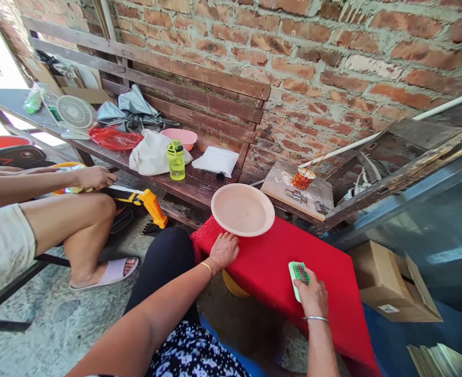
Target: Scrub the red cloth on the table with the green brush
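Observation:
My right hand (313,296) is closed around a light green scrubbing brush (297,283); its bristle side, with green and dark tufts, shows. The brush is over the right part of a table with a red cloth (262,267). My left hand (225,250) lies on the cloth at the table's near edge, fingers fairly flat and pointing away from me. Just beyond its fingertips stands a shallow pale pink basin (242,209) on the table's far left corner.
A wooden bench (199,191) behind holds a yellow-green bottle (176,159), a white packet (215,161), a white bag (152,152) and a fan (76,112). On a board stand a paper cup (304,178) and padlock (296,196). A cardboard box (396,283) sits right. Another person's knee (101,207) is left.

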`<state>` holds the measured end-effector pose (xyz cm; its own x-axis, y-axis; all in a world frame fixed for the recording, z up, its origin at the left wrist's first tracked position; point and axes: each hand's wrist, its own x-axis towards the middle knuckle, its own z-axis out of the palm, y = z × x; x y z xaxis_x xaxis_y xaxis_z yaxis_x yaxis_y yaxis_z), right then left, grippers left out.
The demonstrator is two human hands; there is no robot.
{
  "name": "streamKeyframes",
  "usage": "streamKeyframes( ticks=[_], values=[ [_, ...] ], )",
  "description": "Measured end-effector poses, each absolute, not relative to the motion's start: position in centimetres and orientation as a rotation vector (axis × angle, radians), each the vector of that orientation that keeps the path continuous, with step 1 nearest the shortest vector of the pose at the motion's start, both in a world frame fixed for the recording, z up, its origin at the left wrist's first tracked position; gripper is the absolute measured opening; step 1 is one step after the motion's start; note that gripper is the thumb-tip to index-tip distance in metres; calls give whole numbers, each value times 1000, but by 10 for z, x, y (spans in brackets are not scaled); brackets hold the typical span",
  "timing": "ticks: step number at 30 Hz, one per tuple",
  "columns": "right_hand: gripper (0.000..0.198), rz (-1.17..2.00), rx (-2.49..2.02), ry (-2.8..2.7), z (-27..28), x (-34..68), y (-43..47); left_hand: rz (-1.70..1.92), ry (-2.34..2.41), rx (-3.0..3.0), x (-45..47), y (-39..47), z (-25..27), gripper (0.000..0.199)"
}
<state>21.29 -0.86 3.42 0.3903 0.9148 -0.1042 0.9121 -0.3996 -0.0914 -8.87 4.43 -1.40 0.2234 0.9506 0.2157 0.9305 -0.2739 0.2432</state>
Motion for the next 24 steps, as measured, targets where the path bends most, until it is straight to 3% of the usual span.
streamKeyframes(
  ticks=[15, 21, 24],
  values=[
    [58, 184, -2521, -1708, 24, 234, -12, 529, 1841, 2383, -89, 44, -15, 21],
    [57, 445, -2097, -1679, 5, 185, -12, 533, 1847, 2377, -90, 45, -17, 20],
    [55, 421, -2044, -1779, 2, 172, -14, 512, 1857, 2376, -90, 44, -15, 19]
  ],
)
